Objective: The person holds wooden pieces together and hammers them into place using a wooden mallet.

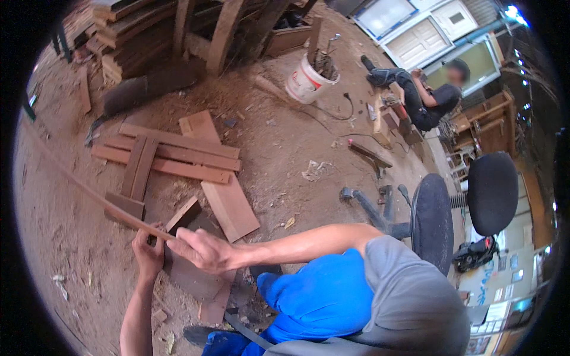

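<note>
A long, thin wooden strip (pixel 89 191) slants from the far left to my hands. My right hand (pixel 205 249) is closed round its near end. Just left of that, my left hand (pixel 148 250) pinches the same strip between thumb and fingers. Under my hands lies a flat brown board (pixel 193 273) on the ground. A short wooden block (pixel 184 215) stands at the board's far edge, close to my fingers. Beyond it, several reddish planks (pixel 178 155) lie crossed in a loose pile, with a wider plank (pixel 230 204) beneath them.
A white bucket (pixel 306 83) holding scraps stands on the dirt floor, near a black cable (pixel 341 117). Stacked timber (pixel 119 41) fills the far left. An office chair (pixel 430 213) is at my right. Farther off, another person (pixel 430 98) sits working beside wood pieces.
</note>
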`<state>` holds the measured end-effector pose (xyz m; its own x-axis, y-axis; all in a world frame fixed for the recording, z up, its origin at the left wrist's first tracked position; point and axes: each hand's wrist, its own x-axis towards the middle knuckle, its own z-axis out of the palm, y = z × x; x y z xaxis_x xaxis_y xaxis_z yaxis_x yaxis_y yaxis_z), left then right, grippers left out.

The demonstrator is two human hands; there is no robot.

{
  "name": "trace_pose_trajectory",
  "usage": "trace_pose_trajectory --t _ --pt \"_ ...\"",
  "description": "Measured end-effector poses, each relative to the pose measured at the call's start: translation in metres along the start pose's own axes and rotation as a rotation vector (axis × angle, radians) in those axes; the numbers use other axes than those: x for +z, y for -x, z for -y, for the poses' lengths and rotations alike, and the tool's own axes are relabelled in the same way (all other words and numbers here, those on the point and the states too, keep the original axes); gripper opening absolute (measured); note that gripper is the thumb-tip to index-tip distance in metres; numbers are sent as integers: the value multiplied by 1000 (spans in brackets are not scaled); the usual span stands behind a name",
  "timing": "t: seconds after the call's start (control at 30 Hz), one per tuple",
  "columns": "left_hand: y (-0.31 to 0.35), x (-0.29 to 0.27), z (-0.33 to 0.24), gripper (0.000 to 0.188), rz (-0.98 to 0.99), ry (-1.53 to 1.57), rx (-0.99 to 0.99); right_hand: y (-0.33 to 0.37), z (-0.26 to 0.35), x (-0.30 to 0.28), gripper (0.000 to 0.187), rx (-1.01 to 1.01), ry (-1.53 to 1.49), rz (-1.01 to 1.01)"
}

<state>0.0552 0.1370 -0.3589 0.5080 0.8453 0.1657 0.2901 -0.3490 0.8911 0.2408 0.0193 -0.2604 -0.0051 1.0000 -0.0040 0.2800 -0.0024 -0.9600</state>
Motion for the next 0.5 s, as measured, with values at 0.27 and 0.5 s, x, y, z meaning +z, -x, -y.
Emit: trace_pose_trajectory --t 0.27,0.5 --pt "1 1 -5 18 -75 8 -34 1 -3 -7 58 112 43 117" --pt "-1 -4 -7 12 16 -139 -198 -4 -6 -10 69 577 108 284"
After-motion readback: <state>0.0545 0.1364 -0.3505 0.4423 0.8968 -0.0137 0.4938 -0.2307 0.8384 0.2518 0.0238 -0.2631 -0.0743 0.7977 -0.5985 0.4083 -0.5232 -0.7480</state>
